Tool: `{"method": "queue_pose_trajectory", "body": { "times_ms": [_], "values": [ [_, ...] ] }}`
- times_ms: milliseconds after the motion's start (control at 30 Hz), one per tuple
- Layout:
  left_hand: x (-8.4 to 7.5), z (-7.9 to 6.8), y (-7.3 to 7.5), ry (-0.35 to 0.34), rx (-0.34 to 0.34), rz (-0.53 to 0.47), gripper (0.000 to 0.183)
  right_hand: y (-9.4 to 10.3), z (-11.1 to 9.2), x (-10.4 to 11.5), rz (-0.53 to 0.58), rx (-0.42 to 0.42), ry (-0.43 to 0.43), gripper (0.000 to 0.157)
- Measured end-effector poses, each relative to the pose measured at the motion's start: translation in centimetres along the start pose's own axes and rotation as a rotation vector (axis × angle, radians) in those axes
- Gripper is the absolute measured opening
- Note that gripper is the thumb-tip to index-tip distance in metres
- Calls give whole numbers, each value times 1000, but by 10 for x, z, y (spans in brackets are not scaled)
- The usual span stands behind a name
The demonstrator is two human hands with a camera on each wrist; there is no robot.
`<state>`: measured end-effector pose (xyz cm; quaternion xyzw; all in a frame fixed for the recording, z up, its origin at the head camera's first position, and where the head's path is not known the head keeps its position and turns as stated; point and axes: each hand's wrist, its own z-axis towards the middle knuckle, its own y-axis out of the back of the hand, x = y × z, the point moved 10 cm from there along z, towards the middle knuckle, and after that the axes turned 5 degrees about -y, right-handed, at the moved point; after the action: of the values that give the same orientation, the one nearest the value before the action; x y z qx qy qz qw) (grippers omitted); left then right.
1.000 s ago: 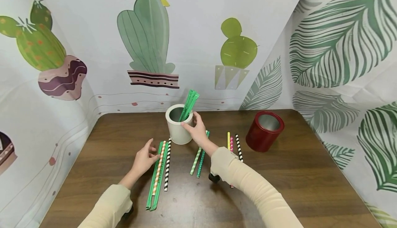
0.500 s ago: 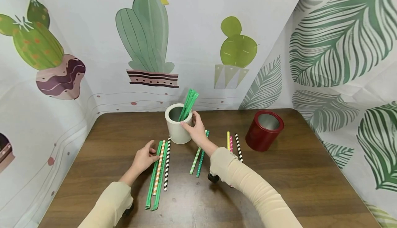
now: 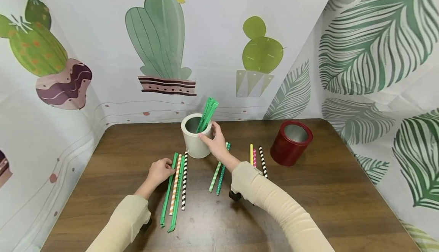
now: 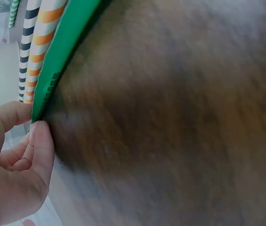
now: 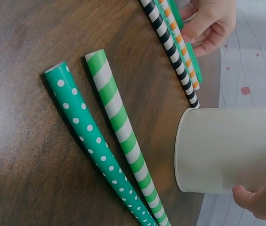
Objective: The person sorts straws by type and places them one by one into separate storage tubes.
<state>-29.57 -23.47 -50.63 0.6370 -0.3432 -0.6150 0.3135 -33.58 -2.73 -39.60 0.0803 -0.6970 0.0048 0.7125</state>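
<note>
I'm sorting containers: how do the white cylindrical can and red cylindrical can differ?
The white cylindrical can holds green sticks; the red cylindrical can shows none. The right hand grips the white can; neither hand touches the red can. Both are open-topped, with greyish, metal-looking insides.

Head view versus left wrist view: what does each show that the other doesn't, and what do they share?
Only the head view: the red can, the yellow straw, the pink dotted straw, and the right grip holding the white can, wrapped green packets standing in it.

Only the left wrist view: a close-up of the fingertips pinching the green-wrapped straw.

Both: the left grip, that green-wrapped straw, the orange-striped straw, a black-striped straw and the tabletop.
</note>
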Motion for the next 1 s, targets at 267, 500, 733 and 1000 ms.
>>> {"method": "queue_pose_trajectory", "body": {
  "times_ms": [267,500,733,1000],
  "values": [
    [-3,1,2,10,-3,22,23,-1,0,2,14,2,12,63],
    [-2,1,2,26,6,15,22,-2,14,-17,25,10,-6,67],
    [-4,3,21,13,-24,-81,24,-2,21,-31,-25,-11,-6,67],
    [-17,10,43,49,8,-341,29,-2,20,-30,-18,-6,3,67]
  ]
}}
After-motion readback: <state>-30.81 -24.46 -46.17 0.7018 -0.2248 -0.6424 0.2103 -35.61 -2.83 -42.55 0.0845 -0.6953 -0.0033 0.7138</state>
